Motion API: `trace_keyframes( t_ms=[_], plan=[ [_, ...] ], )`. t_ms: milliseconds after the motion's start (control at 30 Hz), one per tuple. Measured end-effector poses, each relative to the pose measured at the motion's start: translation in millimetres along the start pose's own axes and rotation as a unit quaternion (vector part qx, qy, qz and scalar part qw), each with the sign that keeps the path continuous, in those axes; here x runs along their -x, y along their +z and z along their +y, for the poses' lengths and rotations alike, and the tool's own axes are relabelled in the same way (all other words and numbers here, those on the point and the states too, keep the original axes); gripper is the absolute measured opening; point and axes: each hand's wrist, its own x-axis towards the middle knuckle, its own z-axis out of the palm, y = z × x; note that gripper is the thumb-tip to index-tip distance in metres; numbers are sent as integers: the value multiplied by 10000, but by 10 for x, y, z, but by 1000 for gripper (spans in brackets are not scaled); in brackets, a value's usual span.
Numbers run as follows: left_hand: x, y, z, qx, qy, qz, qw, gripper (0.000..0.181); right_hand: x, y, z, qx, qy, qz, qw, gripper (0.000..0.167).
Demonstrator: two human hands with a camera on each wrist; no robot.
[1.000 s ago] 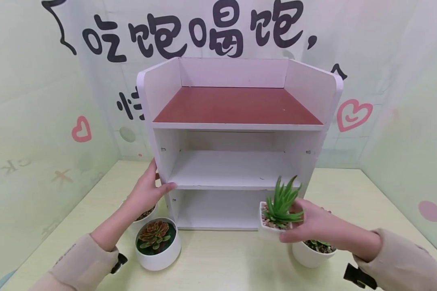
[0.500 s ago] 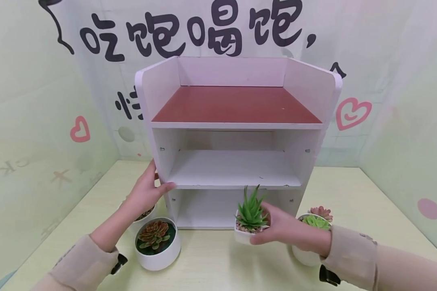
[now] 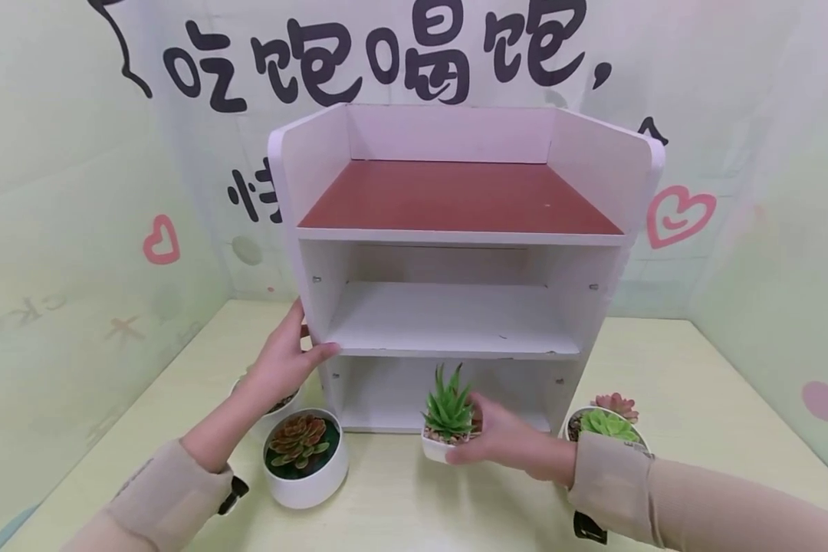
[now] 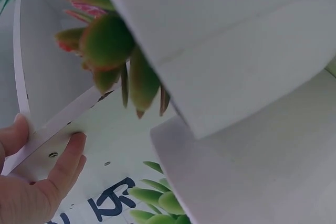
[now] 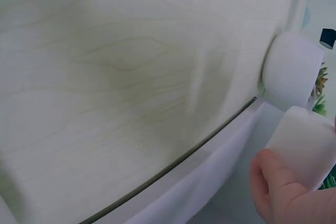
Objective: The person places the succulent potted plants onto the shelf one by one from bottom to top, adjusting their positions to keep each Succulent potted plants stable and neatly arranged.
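In the head view my right hand grips a small white pot with a spiky green succulent, held above the table in front of the lowest compartment of a white shelf unit. The right wrist view shows the fingers pinching the white pot by its sides. My left hand holds the left side panel of the shelf unit, thumb at the front edge. In the left wrist view the left hand has its thumb and fingers on either side of that panel.
A round pot with a reddish succulent stands before the shelf's left side. Another white pot is partly hidden behind the left forearm. At the right, a pot with green and pink succulents is partly covered by the right sleeve.
My right hand has carried the potted green succulent leftward and slightly down, from the shelf's right side to its middle. The left hand stays on the panel.
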Motion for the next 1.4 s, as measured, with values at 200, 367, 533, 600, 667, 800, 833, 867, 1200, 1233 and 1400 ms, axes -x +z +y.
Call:
trace_keyframes(
  t_ms=[200, 367, 533, 600, 667, 800, 833, 867, 1200, 1233, 1400],
  plan=[
    [-9, 13, -38, -2, 35, 20, 10000, 81, -191, 99, 59, -121, -162, -103, 9997, 70],
    [-10, 21, -61, -10, 17, 30, 10000, 82, -354, 178, 76, 62, -242, 83, 9997, 65],
    [-5, 18, -64, -15, 5, 29, 10000, 81, -472, 238, 67, 245, -326, 224, 9989, 63],
    [-4, 16, -66, -10, 24, 23, 10000, 81, -502, 260, 61, 266, -340, 230, 9988, 63],
    [-4, 15, -70, -4, 50, 18, 10000, 81, -524, 282, 58, 249, -359, 193, 9989, 62],
    [-4, 13, -78, -13, 71, 15, 10000, 81, -571, 327, 59, 236, -390, 117, 9989, 62],
    [-4, 12, -80, -15, 73, 13, 10000, 81, -588, 339, 61, 258, -381, 118, 9989, 62],
    [-4, 12, -81, -17, 73, 9, 10000, 81, -604, 353, 61, 263, -382, 119, 9989, 62],
    [-10, 15, -79, -25, 52, 32, 10000, 80, -816, 460, 93, 436, -340, 320, 9980, 65],
    [-10, 16, -81, -23, 43, 29, 10000, 80, -834, 469, 99, 419, -353, 332, 9979, 64],
    [-7, 20, -80, -32, -6, 37, 10000, 80, -932, 490, 115, 376, -278, 450, 9979, 65]
  ],
)
